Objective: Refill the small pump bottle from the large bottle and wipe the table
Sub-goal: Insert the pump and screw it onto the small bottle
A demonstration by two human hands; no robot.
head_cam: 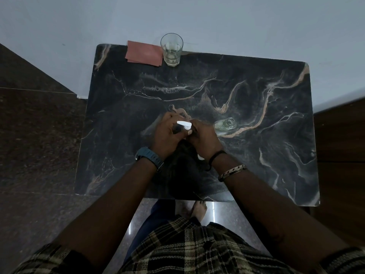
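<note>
Both hands met mid-desk [256,155]: left hand [167,133] gripped a dark bottle [176,130], right hand [203,138] pinched its white pump [184,124] (probably unscrewing). Small open bottle [226,125] waited just right; cloth [144,53] parked far-left for wiping.

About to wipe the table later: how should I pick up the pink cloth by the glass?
Pinch the cloth at its near left corner, coming from the left. It lies flat and folded at the table's far edge, and the glass stands against its right side, so the left is clear. Both hands are now busy at the pump.
</note>
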